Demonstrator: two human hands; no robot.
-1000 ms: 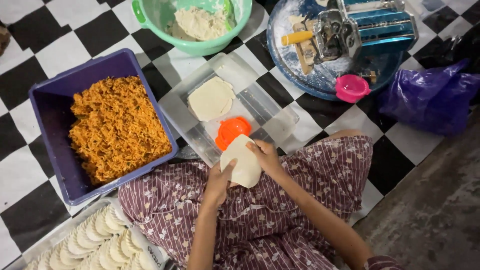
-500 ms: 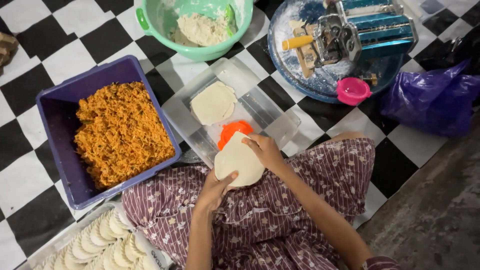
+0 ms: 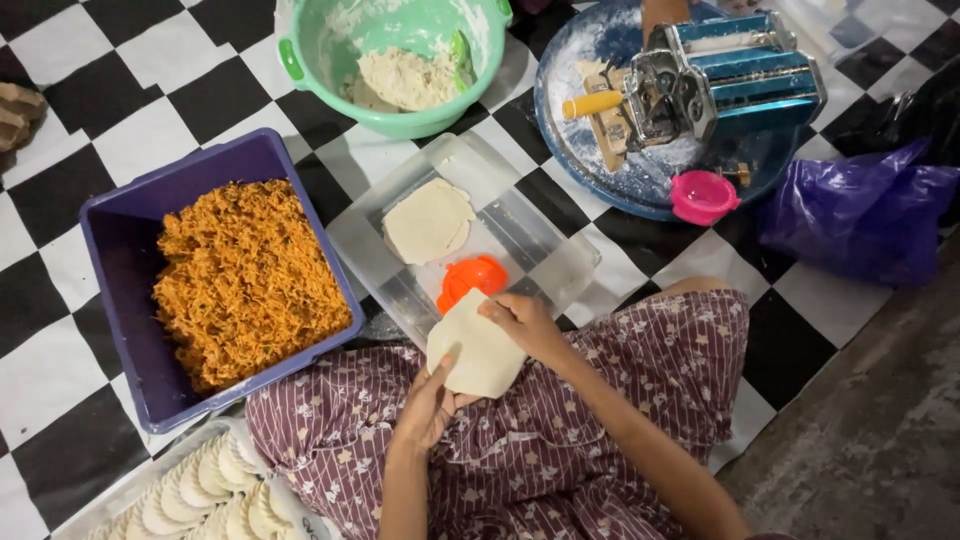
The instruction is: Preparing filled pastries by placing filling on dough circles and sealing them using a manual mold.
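While the person sits on the checkered floor [image 3: 90,150] with a patterned skirt [image 3: 560,440] over the lap, both hands hold 1 round dough sheet [image 3: 478,352] just above the knees. The left hand [image 3: 428,405] supports its lower edge, fingers closed on the sheet with the thumb lying on top. The right hand [image 3: 525,325] grips the upper right edge, fingers pinched on it.

Just beyond the sheet lies an orange dumpling press [image 3: 472,280], resting in a clear shallow tray [image 3: 560,265] — the same tray carries a stack of flat dough rounds [image 3: 430,220] farther from the person. Left of the tray stands a purple tub [image 3: 125,250] full of orange fried noodles [image 3: 245,280]. At the lower left edge, a second clear tray [image 3: 120,490] holds rows of folded dumplings [image 3: 205,490].

Farther off, a green bowl [image 3: 300,60] contains a lump of dough [image 3: 405,78]. To its right a round blue tray [image 3: 570,120], dusted with flour, bears a blue pasta roller [image 3: 735,70] with a yellow crank handle [image 3: 590,103]. A small pink cup [image 3: 703,196] sits at the blue tray's near rim — beside it, a crumpled purple plastic bag [image 3: 860,215].
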